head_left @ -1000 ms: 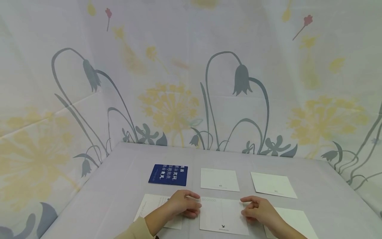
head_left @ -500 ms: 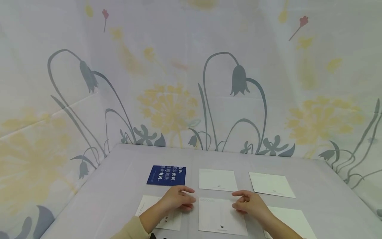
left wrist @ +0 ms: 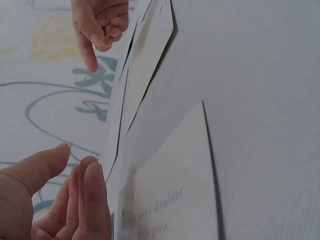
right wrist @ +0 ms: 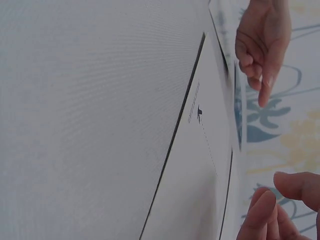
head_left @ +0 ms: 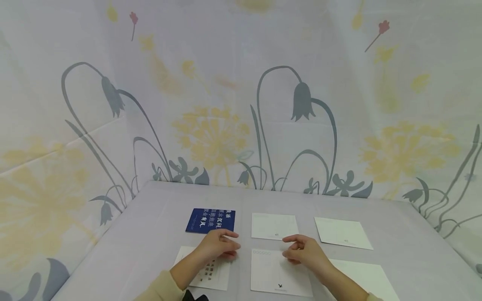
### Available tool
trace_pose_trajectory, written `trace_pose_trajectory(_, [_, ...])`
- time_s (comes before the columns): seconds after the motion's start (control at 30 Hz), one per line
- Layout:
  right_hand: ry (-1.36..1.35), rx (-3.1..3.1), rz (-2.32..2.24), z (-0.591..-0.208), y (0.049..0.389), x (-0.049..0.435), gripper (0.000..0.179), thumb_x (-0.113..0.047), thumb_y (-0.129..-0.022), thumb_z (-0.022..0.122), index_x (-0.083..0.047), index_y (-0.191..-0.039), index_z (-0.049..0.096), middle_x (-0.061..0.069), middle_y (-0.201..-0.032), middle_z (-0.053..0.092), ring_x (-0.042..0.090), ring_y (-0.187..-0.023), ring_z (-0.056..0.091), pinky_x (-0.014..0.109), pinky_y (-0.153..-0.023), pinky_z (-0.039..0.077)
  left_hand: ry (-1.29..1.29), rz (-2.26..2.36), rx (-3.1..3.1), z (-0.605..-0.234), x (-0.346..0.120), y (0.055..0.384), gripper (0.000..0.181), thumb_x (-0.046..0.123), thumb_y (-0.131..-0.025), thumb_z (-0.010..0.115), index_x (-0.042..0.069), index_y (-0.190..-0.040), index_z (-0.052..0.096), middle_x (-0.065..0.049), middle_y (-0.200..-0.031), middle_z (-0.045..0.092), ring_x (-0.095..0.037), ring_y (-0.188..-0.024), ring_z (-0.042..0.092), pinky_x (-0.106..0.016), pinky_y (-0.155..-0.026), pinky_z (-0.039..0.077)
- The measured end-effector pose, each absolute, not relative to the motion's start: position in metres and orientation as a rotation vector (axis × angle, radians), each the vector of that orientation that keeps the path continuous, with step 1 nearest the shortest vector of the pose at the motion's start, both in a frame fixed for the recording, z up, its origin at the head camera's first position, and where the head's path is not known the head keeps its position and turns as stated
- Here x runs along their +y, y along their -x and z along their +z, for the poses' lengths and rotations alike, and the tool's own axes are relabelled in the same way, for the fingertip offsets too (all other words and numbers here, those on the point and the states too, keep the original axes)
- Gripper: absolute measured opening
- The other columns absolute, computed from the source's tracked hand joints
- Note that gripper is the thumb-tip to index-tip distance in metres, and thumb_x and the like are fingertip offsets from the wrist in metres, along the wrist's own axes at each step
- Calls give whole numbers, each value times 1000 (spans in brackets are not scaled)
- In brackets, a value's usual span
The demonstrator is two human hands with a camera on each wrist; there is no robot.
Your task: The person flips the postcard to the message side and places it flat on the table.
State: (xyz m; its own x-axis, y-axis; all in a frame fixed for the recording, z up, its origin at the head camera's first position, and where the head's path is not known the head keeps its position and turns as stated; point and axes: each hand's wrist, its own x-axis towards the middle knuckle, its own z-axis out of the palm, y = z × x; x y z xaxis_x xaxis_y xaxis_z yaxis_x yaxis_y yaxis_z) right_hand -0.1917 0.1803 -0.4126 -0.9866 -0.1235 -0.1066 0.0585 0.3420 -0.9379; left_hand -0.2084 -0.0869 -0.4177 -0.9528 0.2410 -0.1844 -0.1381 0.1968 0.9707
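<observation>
My left hand (head_left: 218, 244) hovers over a white card with printed text (head_left: 214, 279), fingers loosely bent and holding nothing. In the left wrist view, its thumb stands apart from the fingers (left wrist: 94, 195), above that card's surface. Across from it, my right hand (head_left: 304, 251) hangs above the far edge of a white postcard (head_left: 278, 276) with a small dark bird mark, also holding nothing. That postcard lies flat; the right wrist view shows its bird mark and dotted line. Past my left fingertips lies a dark blue card with white characters (head_left: 211, 219).
Behind the front row lie a white postcard (head_left: 273, 225) in the middle and another postcard (head_left: 344, 233) at right. A further pale card (head_left: 365, 274) sits at front right, partly behind my right forearm. A floral curtain (head_left: 226, 83) stands behind the table (head_left: 158, 209).
Both hands have moved left and farther from me, up off the front middle postcard's sides. More of the printed text on the front left card shows. The cards stay in place.
</observation>
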Motion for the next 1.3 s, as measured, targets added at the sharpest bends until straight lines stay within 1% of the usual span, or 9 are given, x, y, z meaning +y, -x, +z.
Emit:
trace_pose_trajectory(0.13, [44, 2443, -1726, -413, 193, 174, 41, 0, -73, 72, 8, -111, 59, 3, -69, 56, 16, -62, 58, 29, -61, 54, -134, 1816, 2206, -416, -93, 211, 41, 6, -80, 71, -8, -115, 56, -9, -86, 68, -19, -72, 65, -32, -66, 56])
trace_pose_trajectory(0.37, [22, 2429, -1767, -415, 200, 164, 40, 1, -73, 72, 7, -111, 60, 4, -72, 56, 16, -63, 58, 29, -62, 54, -145, 1788, 2254, -413, -102, 218, 40, 8, -80, 71, -7, -114, 57, -7, -85, 67, -17, -72, 63, -30, -67, 55])
trace_pose_trajectory(0.7, [83, 2369, -1826, -418, 206, 145, 41, 1, -74, 71, 9, -112, 58, 4, -73, 58, 16, -63, 60, 30, -62, 54, -148, 1773, 2275, -414, -112, 224, 40, 8, -80, 71, -6, -115, 57, -7, -87, 67, -18, -76, 64, -31, -69, 55])
trace_pose_trajectory(0.97, [95, 2346, -1861, -421, 211, 131, 39, 1, -74, 71, 9, -111, 59, 3, -72, 58, 15, -61, 59, 28, -60, 53, -117, 1753, 2327, -415, -118, 227, 41, 11, -80, 73, -3, -115, 59, -6, -89, 66, -17, -75, 63, -30, -69, 55])
trace_pose_trajectory(1.13, [109, 2337, -1869, -421, 214, 123, 39, 1, -74, 70, 9, -110, 59, 3, -71, 58, 15, -60, 59, 28, -59, 53, -101, 1752, 2355, -414, -125, 229, 42, 12, -80, 74, -3, -116, 59, -7, -92, 67, -20, -77, 64, -32, -70, 55])
trace_pose_trajectory(1.3, [120, 2342, -1882, -419, 219, 112, 38, 0, -74, 71, 9, -110, 59, 3, -70, 57, 15, -59, 59, 28, -57, 53, -106, 1784, 2352, -412, -133, 236, 43, 10, -80, 73, -5, -117, 58, -8, -92, 66, -22, -80, 65, -32, -71, 55])
